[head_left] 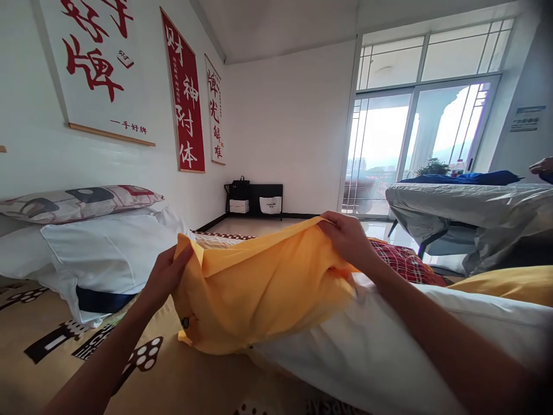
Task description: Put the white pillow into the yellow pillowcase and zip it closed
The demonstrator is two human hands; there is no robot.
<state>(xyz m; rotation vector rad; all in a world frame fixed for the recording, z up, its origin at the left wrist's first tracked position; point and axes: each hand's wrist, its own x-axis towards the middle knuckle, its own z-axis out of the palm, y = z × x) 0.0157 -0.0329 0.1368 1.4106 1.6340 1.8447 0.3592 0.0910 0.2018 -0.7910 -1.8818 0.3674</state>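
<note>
A yellow pillowcase (259, 288) is stretched between my two hands, its upper edge sagging slightly. My left hand (166, 274) pinches its left corner, thumb on the near side. At the upper right edge, my right hand (345, 233) grips the cloth with bent fingers. A small dark round mark shows low on the pillowcase's left side. Below and to the right, a white pillow (389, 340) lies under my right forearm, partly behind the yellow cloth. Whether the pillow reaches inside the pillowcase, I cannot tell.
At left, a patterned pillow (82, 202) rests on white pillows (95, 248). The patterned brown sheet (155, 380) spreads beneath. Red plaid fabric (401, 262) and yellow fabric (514, 282) lie at right. Beyond stands a plastic-covered table (466, 202), with another person's hand (542, 167) near it.
</note>
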